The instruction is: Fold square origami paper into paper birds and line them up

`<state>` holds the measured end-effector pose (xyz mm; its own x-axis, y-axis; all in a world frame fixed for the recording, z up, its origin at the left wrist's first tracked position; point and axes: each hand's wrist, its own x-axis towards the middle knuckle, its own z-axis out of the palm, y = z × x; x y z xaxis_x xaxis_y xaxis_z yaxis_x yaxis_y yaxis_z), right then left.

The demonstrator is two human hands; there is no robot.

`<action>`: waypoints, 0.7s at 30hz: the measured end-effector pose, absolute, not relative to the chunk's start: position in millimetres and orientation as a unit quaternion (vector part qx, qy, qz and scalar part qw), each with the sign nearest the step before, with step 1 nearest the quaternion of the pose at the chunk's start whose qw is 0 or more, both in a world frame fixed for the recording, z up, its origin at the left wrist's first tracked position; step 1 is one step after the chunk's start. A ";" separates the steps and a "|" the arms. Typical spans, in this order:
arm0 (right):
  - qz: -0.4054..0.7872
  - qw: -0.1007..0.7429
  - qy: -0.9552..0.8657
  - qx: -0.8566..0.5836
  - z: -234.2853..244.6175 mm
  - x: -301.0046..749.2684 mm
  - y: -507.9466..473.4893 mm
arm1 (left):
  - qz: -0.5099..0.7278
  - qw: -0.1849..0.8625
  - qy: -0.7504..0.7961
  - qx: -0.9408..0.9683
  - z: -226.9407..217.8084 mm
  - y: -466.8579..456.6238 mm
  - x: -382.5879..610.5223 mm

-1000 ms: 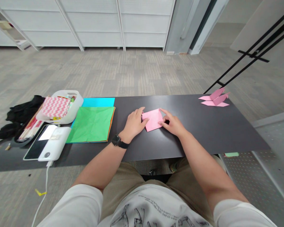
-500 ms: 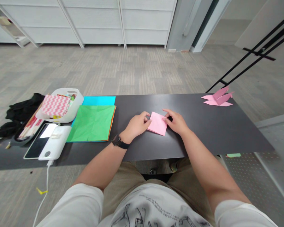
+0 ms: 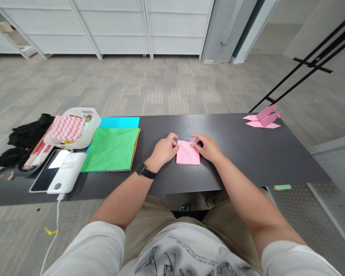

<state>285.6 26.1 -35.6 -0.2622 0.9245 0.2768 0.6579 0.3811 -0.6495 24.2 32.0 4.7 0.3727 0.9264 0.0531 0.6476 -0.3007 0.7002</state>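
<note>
A folded pink paper square (image 3: 188,153) lies flat on the dark table (image 3: 247,153) in front of me. My left hand (image 3: 163,151), with a black watch on its wrist, pinches the paper's upper left corner with curled fingers. My right hand (image 3: 208,147) presses its fingertips on the paper's upper right corner. Both hands rest on the tabletop on either side of the paper.
A stack of green and blue sheets (image 3: 112,147) lies to the left, beside a white basket (image 3: 74,128) with zigzag paper, a phone (image 3: 47,174) and a white power bank (image 3: 67,173). Folded pink paper shapes (image 3: 263,119) sit at the far right corner.
The pink paper has been turned from a diamond-like tilt to lie square to the table edge. Both hands shifted with it and now hold its upper corners.
</note>
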 end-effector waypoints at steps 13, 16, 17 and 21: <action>0.104 0.324 -0.804 -0.488 -22.4 288.6 12.7 | 0.227 0.262 0.567 0.747 6.9 34.7 19.4; 0.100 0.284 -0.822 -0.483 -22.3 287.9 11.4 | 0.226 0.256 0.573 0.745 7.9 35.3 18.2; 0.101 0.275 -0.826 -0.482 -22.8 287.8 11.7 | 0.226 0.255 0.574 0.745 8.2 35.5 18.1; 0.113 0.251 -0.832 -0.481 -25.4 289.4 12.7 | 0.224 0.254 0.568 0.750 7.8 35.9 17.9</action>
<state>289.4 12.7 -25.4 -0.4109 0.8579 0.3086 0.7446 0.5111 -0.4293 17.9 35.9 7.8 0.2540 0.9661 0.0470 0.7389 -0.2252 0.6350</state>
